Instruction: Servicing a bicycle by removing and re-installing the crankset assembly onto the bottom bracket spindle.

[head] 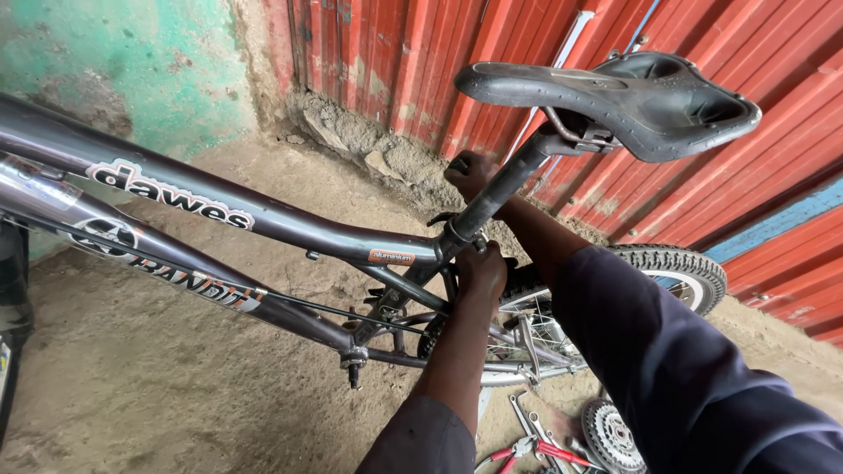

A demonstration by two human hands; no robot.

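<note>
Your left hand (481, 268) has its grip pressed around the seat clamp (458, 233), where the black seat post (500, 189) enters the grey bicycle frame (263, 219); the fingertips are hidden, so you cannot tell whether they pinch a bolt or a lever. Your right hand (470, 173) reaches behind the post, its grip wrapped on the post's far side. Above both sits the black saddle (632, 96), tilted nose toward you. The step in hand looks like setting the seat height at the clamp. The next move likely calls for holding the post steady while the clamp is worked firmly. The rear wheel (676, 268) stands behind your arms; red-handled pliers (540, 452), a wrench (527, 421) and a sprocket (610, 436) lie on the dirt floor (176, 386) near its bottom edge.
</note>
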